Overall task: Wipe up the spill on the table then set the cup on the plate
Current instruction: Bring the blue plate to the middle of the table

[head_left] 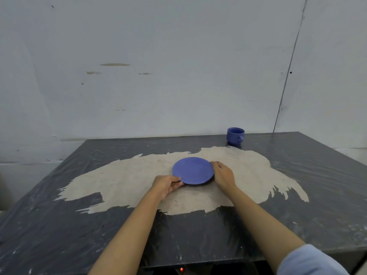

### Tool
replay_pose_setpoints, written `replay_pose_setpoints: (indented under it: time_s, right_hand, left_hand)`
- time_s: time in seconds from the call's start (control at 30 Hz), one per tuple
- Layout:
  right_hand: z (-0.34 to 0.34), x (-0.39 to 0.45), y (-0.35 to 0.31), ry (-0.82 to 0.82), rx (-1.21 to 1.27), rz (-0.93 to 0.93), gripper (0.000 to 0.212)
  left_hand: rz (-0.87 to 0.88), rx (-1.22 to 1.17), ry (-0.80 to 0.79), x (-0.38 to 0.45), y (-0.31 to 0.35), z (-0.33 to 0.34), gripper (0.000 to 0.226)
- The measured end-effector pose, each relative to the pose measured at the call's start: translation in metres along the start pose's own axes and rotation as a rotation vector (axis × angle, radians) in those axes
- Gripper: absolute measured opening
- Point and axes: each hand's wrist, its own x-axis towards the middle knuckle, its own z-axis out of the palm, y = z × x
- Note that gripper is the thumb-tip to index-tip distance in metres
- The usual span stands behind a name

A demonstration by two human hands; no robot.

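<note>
A round blue plate [192, 170] lies in the middle of the dark table [59, 225], on a wide beige patch [127, 181] that spreads across the tabletop. My left hand [165, 185] pinches the plate's near left rim between thumb and fingers. At the plate's right rim my right hand [223, 174] has its fingers curled against the edge. A blue cup [235, 135] stands upright at the far edge of the table, right of the plate and apart from both hands. No cloth is in view.
A grey wall [158, 66] rises directly behind the table. The table's near edge runs across the bottom of the view, with a small red light [181, 269] below it. White flecks dot the dark surface.
</note>
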Motion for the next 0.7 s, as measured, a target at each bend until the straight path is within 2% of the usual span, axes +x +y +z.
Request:
replay_pose_setpoints:
  time_s: [0.2,0.27,0.33,0.37,0.43,0.47,0.53,0.6,0.7]
  right_hand:
    - [0.000,0.005,0.001,-0.026,-0.092,-0.023,0.042]
    - [-0.004,0.008,0.002,-0.052,-0.085,-0.024,0.042]
    - [-0.010,0.013,0.004,-0.057,-0.043,-0.007,0.038]
    - [-0.014,0.015,0.004,-0.051,-0.015,0.004,0.036]
    - [-0.022,0.020,0.006,-0.045,0.028,0.022,0.036]
    - [-0.026,0.023,0.007,-0.041,0.031,0.025,0.036]
    - [-0.037,0.027,0.012,-0.024,0.036,0.032,0.034]
    - [-0.047,0.032,0.019,-0.002,0.048,0.031,0.032]
    - [-0.064,0.039,0.033,0.029,0.053,0.015,0.030]
  left_hand:
    - [0.016,0.201,0.044,0.008,0.007,0.004,0.039]
    - [0.013,0.432,0.129,0.008,0.011,0.007,0.030]
    - [0.082,0.758,0.234,0.004,0.018,0.011,0.015]
    - [0.131,0.896,0.274,0.003,0.021,0.014,0.019]
    - [0.220,1.026,0.327,0.000,0.027,0.024,0.020]
    - [0.253,1.055,0.352,-0.003,0.029,0.031,0.021]
    - [0.325,1.073,0.376,0.000,0.030,0.047,0.042]
    - [0.429,1.021,0.297,0.003,0.027,0.069,0.048]
    - [0.525,0.930,0.156,0.011,0.015,0.106,0.044]
